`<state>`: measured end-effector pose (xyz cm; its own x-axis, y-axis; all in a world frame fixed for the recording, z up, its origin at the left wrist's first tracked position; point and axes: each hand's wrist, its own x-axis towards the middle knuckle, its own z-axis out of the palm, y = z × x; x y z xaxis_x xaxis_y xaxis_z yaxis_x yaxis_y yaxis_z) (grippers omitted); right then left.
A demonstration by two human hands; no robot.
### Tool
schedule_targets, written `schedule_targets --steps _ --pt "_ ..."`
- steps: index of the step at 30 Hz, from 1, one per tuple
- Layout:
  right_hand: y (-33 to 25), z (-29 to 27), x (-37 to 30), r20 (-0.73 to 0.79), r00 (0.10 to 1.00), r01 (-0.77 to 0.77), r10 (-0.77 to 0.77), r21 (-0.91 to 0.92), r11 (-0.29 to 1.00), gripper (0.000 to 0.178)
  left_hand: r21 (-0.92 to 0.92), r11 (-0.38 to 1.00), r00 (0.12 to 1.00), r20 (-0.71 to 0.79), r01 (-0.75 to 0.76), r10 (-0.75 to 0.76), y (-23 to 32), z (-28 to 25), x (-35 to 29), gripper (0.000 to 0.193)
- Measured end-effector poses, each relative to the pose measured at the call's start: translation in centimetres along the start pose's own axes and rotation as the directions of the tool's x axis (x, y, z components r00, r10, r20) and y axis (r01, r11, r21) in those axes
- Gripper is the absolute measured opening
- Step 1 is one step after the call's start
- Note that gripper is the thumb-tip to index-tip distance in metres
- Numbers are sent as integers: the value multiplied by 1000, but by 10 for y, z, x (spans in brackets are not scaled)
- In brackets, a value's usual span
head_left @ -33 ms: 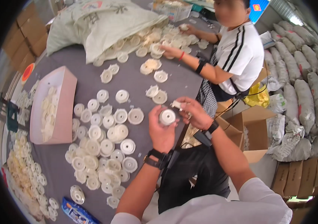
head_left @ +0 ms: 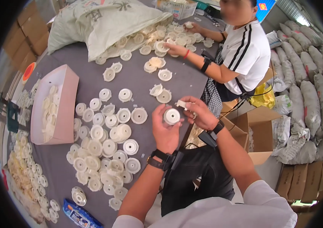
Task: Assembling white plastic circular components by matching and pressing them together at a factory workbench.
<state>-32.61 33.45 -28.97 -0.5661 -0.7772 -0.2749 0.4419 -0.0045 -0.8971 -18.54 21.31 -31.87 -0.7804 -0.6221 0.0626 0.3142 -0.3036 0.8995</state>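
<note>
My left hand (head_left: 165,131) is closed around a white round plastic part (head_left: 171,116) with a small dark hole at its centre, its flat face turned up. Close beside it, my right hand (head_left: 204,116) pinches a small white plastic piece (head_left: 181,103) between thumb and fingers; its exact kind is unclear. Both hands are held up at the table's right edge. To their left, many whitish, translucent round plastic parts (head_left: 109,148) lie in a loose heap on the grey table (head_left: 138,81). Two more discs (head_left: 163,96) rest just beyond my hands.
A pink box (head_left: 63,110) holding white pieces stands at the left. Far off, a big woven sack (head_left: 104,22) spills discs, which a co-worker (head_left: 241,57) handles. A blue packet (head_left: 78,213) lies near front left. Open cartons (head_left: 260,129) and stacked sacks (head_left: 304,95) are at right.
</note>
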Motion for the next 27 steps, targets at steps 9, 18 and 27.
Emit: schedule_targets --steps 9,18,27 --pt "1 2 7 9 999 -45 45 31 999 39 -184 982 996 80 49 -35 13 -7 1 77" --pt "-2 7 9 16 999 -49 49 -1 999 37 -216 976 997 81 28 -10 14 -8 3 79" --pt "-8 7 5 24 998 -52 53 -34 998 35 229 881 791 -389 -413 472 65 -31 27 95"
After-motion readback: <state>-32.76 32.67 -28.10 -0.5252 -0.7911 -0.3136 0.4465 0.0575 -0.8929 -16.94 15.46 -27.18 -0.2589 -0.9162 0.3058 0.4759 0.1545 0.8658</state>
